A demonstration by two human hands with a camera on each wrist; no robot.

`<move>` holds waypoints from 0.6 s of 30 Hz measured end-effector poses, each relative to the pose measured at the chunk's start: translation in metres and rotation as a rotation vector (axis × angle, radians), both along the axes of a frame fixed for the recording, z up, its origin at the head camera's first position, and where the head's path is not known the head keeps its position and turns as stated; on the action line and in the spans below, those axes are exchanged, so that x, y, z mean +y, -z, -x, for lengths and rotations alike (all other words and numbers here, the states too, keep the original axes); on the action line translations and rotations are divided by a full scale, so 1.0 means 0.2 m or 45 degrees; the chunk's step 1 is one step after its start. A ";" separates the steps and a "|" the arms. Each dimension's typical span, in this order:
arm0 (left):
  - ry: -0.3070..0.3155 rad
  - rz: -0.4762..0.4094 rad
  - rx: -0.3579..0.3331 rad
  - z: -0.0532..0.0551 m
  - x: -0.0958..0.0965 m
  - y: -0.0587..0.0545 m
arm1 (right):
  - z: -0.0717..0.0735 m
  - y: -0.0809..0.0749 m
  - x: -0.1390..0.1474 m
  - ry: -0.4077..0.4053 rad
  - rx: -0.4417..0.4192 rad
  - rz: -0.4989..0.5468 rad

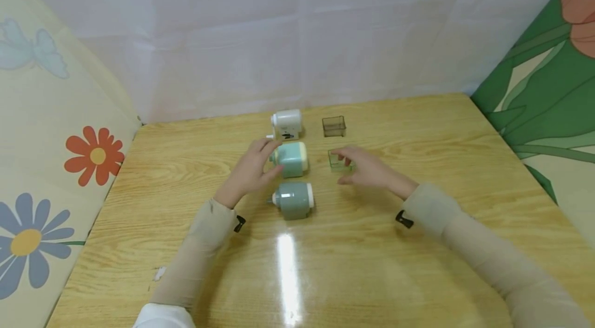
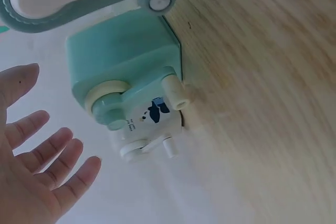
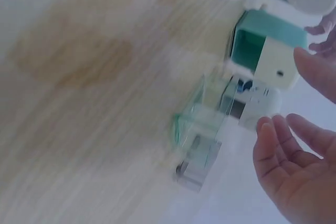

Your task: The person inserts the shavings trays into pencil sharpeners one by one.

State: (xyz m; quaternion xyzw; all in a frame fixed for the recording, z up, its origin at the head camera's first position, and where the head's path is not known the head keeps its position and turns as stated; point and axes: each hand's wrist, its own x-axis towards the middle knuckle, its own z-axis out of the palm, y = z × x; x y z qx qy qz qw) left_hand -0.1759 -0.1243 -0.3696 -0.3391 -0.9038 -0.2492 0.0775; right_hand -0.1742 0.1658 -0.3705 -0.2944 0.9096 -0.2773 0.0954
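Note:
Three crank pencil sharpeners stand in a column: a white one (image 1: 289,124) at the back, a mint one (image 1: 292,159) in the middle, a dark grey-green one (image 1: 295,201) nearest me. My left hand (image 1: 247,172) is beside the mint sharpener's crank side, fingers spread and holding nothing; the left wrist view shows a gap between them and its crank handle (image 2: 176,94). My right hand (image 1: 369,169) hovers by a clear green shavings drawer (image 1: 334,162), its fingers loosely bent around air. In the right wrist view, the mint sharpener's drawer slot (image 3: 248,48) is bare.
A clear grey-brown drawer (image 1: 334,126) sits behind the green one, right of the white sharpener. The wooden table (image 1: 395,271) meets a white cloth backdrop (image 1: 223,49) at its far edge. A small whitish scrap (image 1: 159,273) lies by my left forearm.

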 end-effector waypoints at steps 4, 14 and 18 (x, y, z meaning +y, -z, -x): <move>-0.017 -0.016 -0.062 0.05 0.01 0.02 | 0.04 0.00 0.03 0.039 0.044 -0.053; -0.012 -0.036 -0.239 0.12 0.03 0.06 | 0.12 0.01 0.06 0.104 0.068 -0.209; -0.017 -0.032 -0.267 0.13 0.04 0.06 | 0.15 0.02 0.07 0.099 0.043 -0.261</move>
